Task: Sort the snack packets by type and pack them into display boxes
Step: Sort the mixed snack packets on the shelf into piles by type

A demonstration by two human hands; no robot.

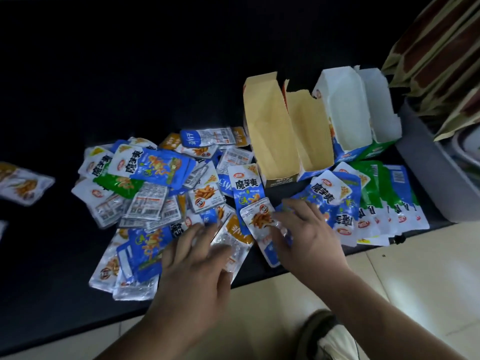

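Note:
A loose heap of snack packets (153,183), blue, green and silver, lies on a black surface (65,268). My left hand (192,268) rests with spread fingers on packets at the heap's near edge, over a silver and yellow packet (231,237). My right hand (309,235) has its fingers on a small silver packet (259,216) with an orange picture; whether it grips it is unclear. Behind stand open display boxes: two with tan insides (270,131) (311,136) and two with white insides (348,110) (381,107). Overlapping blue and green packets (376,201) lie in front of the white boxes.
A stray packet (23,185) lies far left on the black surface. A grey container (426,172) and brown striped bags (441,48) stand at the right. Beige floor tiles (415,281) and a shoe (335,336) show below the surface edge.

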